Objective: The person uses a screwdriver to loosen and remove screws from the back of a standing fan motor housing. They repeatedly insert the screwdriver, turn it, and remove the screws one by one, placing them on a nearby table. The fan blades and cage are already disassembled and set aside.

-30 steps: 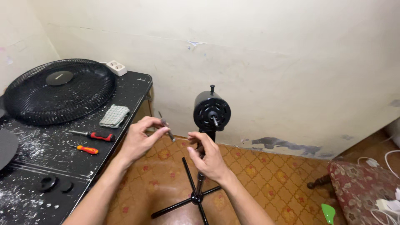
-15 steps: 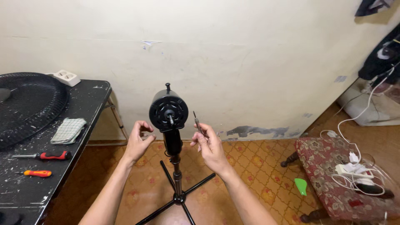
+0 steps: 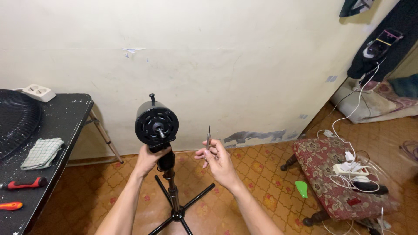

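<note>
Black round fan motor [image 3: 156,123] on its thin metal stand [image 3: 173,193] is gripped underneath by the left hand [image 3: 150,159]; the right hand [image 3: 220,162], apart, pinches a slim upright screwdriver [image 3: 208,138].

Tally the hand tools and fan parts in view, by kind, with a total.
Screwdrivers on the black table: 2, the red-handled screwdriver and the orange-handled screwdriver.
Slim tools held: 1, the thin metal tool in the right hand.
Fan motors on stands: 1, the fan motor, gripped below by the left hand.
Fan grilles: 1, the fan grille.
Total: 5.
</note>
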